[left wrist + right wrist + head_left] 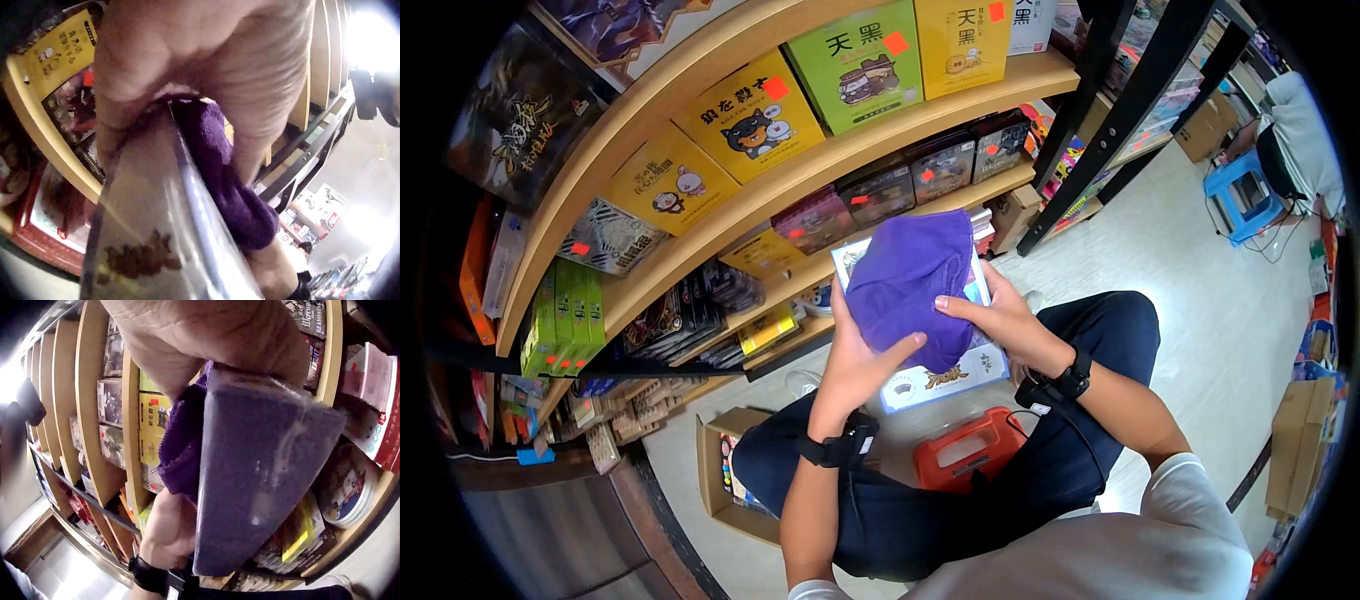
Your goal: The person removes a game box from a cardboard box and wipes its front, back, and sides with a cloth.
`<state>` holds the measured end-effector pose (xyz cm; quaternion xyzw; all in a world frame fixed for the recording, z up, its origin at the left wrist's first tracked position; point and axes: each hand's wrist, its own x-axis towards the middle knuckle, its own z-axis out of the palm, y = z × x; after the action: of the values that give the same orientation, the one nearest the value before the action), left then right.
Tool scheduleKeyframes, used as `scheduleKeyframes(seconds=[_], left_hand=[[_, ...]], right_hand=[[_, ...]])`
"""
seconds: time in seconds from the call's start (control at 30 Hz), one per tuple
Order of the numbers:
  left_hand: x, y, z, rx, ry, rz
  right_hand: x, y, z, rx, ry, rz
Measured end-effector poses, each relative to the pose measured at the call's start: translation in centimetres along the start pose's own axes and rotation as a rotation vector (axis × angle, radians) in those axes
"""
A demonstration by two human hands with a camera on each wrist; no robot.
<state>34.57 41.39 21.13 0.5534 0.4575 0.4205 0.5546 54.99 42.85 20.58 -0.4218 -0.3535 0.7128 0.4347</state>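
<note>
A purple cloth lies over the upper face of a boxed game held above the lap. The box is white and blue with brown lettering along its near side. My left hand grips the box's left edge, thumb on the cloth. On the opposite edge my right hand holds box and cloth together, its thumb pressing the fabric. Glossy clear wrap covers the box side in the left wrist view. From the right wrist, a plain bluish side shows, with bunched cloth beside it. Most of the top is hidden.
Wooden shelves full of boxed games stand in front and to the left. Between the legs is a red plastic object with an opening. A cardboard box sits by the left knee. Farther right stands a blue stool.
</note>
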Motion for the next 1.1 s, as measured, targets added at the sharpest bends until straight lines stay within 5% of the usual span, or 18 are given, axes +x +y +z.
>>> scheduleKeyframes(seconds=[0.17, 0.5, 0.63, 0.73, 1.1], left_hand=[[0.6, -1.1, -0.1, 0.166, 0.171, 0.069], [0.8, -0.7, -1.1, -0.002, 0.236, 0.058], [0.9, 0.7, -0.8, -0.412, 0.247, -0.036], [1.2, 0.0, -1.3, -0.644, 0.273, -0.26], [0.1, 0.4, -0.8, -0.363, 0.168, -0.204]], right_hand=[[-0.1, 0.7, 0.1, 0.016, -0.016, -0.04], [-0.7, 0.5, 1.1, -0.122, -0.095, -0.121], [-0.8, 0.6, 1.0, -0.19, -0.112, -0.174], [-0.7, 1.4, 1.0, -0.208, -0.148, -0.203], [-0.2, 0.6, 0.9, -0.176, 0.047, -0.25]])
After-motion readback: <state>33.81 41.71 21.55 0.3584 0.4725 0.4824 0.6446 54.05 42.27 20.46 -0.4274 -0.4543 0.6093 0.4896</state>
